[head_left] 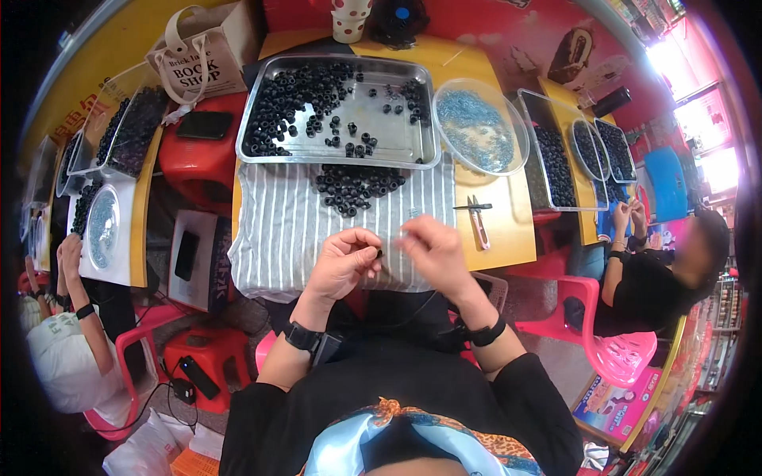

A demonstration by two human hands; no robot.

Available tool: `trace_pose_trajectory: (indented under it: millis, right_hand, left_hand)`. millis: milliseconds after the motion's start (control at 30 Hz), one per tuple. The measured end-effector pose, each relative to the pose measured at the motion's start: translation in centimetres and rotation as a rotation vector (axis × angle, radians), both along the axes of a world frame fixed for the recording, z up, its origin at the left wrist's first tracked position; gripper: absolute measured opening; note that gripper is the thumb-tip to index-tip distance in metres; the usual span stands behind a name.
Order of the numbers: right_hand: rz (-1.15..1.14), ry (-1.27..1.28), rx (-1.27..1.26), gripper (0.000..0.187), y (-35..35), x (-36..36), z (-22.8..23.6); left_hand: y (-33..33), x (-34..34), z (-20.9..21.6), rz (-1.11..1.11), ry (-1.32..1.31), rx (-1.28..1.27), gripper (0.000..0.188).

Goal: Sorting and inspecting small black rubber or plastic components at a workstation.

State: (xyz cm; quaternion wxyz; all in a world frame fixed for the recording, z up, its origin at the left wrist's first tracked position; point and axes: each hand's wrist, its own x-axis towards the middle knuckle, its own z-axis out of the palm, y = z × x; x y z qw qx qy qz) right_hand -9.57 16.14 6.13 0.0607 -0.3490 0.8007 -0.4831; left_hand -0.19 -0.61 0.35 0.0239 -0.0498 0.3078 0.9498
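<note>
My left hand (347,263) is closed in a pinch over the front of a grey striped cloth (278,214). Between its thumb and fingertips shows a small black ring-like piece (379,253). Just to the right, my right hand (435,250) is raised with its fingers curled together. Its fingertips are blurred, and what they hold cannot be made out. Beyond both hands lies a pile of black ring-like pieces (357,188) on the cloth. A metal tray (381,131) behind it holds many more of them. To its right stands a clear round tub (520,147) with small pale blue pieces.
Thread snips (479,224) lie on the yellow table (516,238) right of the cloth. A canvas bag (208,59) and a phone (204,124) rest on red stools at left. Other people work at side tables: one at left (79,357), one in black at right (659,285).
</note>
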Motion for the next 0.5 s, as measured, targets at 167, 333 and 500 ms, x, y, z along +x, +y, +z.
trace_pose_trajectory:
  millis: [167,333,500]
  right_hand:
    - [-0.143,0.102,0.331,0.016,0.8,-4.2,-1.1]
    - [-0.096,0.246,0.427,0.013,-0.1,-3.9,-1.6]
    - [0.027,0.126,0.100,0.013,0.3,-2.4,-1.3]
  left_hand:
    - [1.3,-0.6,0.6,0.184,-0.017,-0.380,0.011]
    - [0.5,-1.9,1.5,0.399,0.139,-1.301,0.017]
    - [1.7,-1.7,2.8,0.477,0.075,-1.338,0.022]
